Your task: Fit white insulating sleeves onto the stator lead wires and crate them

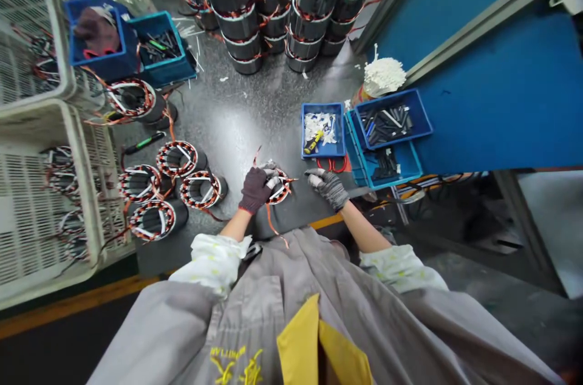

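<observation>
Stator [281,193] is sitting on the near side of the table [241,124], left hand [255,189] touching its left side, right hand [328,187] poised apart, both grips unclear, its orange lead [269,220] risking a snag if the grey garment [255,300] shifts.

Part of the wound ring [285,188] is kinda covered by the left hand [255,188]; white crates [87,190] get chopped off at left.
</observation>
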The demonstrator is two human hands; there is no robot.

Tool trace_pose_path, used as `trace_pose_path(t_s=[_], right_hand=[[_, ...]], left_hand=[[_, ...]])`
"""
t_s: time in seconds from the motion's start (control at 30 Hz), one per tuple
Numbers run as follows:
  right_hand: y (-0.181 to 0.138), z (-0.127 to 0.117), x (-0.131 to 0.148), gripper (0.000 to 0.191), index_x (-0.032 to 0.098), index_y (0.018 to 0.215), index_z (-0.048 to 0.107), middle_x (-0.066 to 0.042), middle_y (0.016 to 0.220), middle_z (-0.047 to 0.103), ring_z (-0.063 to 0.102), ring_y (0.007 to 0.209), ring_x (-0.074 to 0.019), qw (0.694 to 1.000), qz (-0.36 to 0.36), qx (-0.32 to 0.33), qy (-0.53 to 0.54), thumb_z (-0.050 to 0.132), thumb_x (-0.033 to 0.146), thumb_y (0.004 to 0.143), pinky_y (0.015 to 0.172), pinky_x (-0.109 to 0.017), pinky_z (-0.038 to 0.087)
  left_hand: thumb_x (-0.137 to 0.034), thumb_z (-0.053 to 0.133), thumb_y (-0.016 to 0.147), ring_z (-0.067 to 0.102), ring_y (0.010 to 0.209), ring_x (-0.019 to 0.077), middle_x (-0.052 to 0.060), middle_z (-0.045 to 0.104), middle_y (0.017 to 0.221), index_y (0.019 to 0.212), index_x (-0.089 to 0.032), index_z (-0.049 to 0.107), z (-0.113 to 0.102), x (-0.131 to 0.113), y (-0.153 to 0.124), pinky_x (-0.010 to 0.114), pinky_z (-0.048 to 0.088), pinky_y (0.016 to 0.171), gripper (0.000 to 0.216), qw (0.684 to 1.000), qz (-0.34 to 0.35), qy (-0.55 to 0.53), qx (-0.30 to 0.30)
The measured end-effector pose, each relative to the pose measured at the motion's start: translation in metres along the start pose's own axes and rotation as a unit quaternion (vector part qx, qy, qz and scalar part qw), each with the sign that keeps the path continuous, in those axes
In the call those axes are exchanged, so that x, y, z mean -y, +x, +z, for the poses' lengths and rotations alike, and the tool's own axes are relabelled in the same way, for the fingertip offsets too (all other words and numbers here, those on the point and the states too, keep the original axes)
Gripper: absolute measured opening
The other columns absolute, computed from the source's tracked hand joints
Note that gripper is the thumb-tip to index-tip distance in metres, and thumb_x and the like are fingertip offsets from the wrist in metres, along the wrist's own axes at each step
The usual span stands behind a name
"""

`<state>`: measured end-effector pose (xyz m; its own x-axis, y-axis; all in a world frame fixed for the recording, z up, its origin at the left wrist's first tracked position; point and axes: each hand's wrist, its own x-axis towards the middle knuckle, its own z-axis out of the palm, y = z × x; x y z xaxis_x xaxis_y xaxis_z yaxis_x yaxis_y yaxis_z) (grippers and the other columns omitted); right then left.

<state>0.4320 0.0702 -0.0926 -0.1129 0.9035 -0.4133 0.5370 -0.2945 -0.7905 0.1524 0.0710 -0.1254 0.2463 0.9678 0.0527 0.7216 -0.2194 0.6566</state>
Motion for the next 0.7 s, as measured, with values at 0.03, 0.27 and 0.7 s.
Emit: trace_pose_path(t_s=[0.03,0.27,0.7], right_hand=[[0.000,0.001,0.000,0.040,0.015,0.121,0.082,-0.010,0.099,0.083,0.075,0.089,-0.0216,1.000,0.004,0.001,-0.001,0.056,0.033,0.097,0.088,-0.035,0.063],[-0.005,0.007,0.003,0.037,0.021,0.129,0.083,-0.011,0.131,0.079,0.071,0.123,-0.0249,0.992,-0.028,0.013,-0.126,0.060,0.022,0.101,0.116,-0.040,0.054],[0.011,0.030,0.068,0.027,0.012,0.114,0.082,-0.018,0.117,0.082,0.077,0.109,-0.0257,0.954,-0.028,0.111,-0.278,0.058,0.020,0.107,0.103,-0.034,0.057]], left_hand=[[-0.039,0.064,0.102,0.069,0.135,0.0326,0.012,0.080,0.135,0.114,-0.020,0.082,0.000,0.000,0.000,0.051,0.052,0.116,0.029,1.000,0.004,0.000,-0.001],[-0.034,0.062,0.103,0.066,0.138,0.0321,0.013,0.076,0.142,0.119,-0.020,0.079,-0.001,0.000,0.000,0.053,0.050,0.119,0.027,1.000,0.017,0.003,0.015],[-0.040,0.056,0.104,0.075,0.125,0.0325,0.012,0.082,0.131,0.113,-0.023,0.082,-0.007,0.007,-0.005,0.052,0.059,0.108,0.033,0.999,0.035,0.008,-0.033]])
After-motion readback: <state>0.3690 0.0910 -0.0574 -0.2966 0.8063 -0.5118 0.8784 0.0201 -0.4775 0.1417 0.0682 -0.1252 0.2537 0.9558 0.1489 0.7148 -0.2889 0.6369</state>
